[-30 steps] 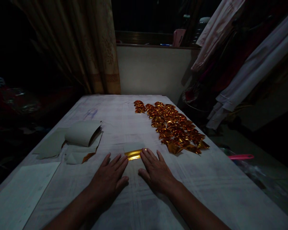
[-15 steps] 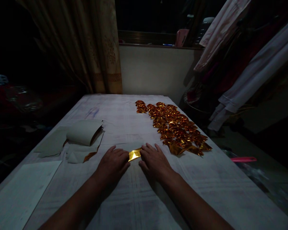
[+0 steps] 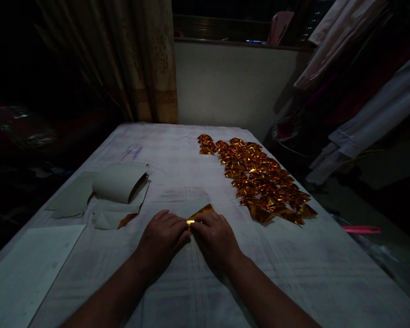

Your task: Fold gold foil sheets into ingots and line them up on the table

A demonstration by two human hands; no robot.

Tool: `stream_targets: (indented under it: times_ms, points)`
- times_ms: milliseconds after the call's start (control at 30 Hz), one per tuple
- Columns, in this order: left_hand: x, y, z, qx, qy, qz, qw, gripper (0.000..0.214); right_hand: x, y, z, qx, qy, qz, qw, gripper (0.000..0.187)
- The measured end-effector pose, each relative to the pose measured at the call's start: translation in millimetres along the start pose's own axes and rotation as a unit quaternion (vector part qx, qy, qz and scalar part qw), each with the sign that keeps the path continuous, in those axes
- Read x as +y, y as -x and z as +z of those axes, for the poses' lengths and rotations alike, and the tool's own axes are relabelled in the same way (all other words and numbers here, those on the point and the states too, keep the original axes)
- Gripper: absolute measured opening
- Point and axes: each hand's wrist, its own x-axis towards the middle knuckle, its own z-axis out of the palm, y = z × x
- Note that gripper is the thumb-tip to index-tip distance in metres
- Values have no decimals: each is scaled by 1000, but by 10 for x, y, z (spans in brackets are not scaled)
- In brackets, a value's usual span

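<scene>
My left hand (image 3: 164,239) and my right hand (image 3: 214,237) meet at the middle of the white-covered table (image 3: 294,269), fingers curled and pinching a small piece of gold foil paper (image 3: 200,213) between them. Only the foil's far corner shows above the fingertips. To the right, several folded gold foil pieces (image 3: 259,180) lie in a long band running away from me.
At the left lie grey sheets, one curled over (image 3: 118,182), with more flat sheets (image 3: 71,198) beside it and a large pale sheet (image 3: 23,269) at the near left corner. A curtain (image 3: 123,59) hangs behind; clothes (image 3: 362,91) hang at the right.
Both hands went from flat and spread on the table to curled together, pinching the gold foil, which has been folded smaller. The view has shifted slightly.
</scene>
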Motion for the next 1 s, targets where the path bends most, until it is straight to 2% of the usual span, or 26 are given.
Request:
stream_targets:
  times_ms: [133, 367, 700, 1000]
  points:
    - [-38, 20, -21, -3, 15, 1, 1000, 13, 19, 0, 22, 3, -25, -4, 1000, 9]
    - [-157, 55, -18, 11, 37, -40, 998, 9, -15, -13, -11, 7, -60, 27, 998, 8]
    - [-115, 21, -10, 14, 55, -64, 996, 11, -16, -47, 41, -9, -37, 79, 996, 11]
    - [-57, -48, 10, 3, 52, -123, 991, 10, -63, -101, 45, -17, -11, 105, 994, 13]
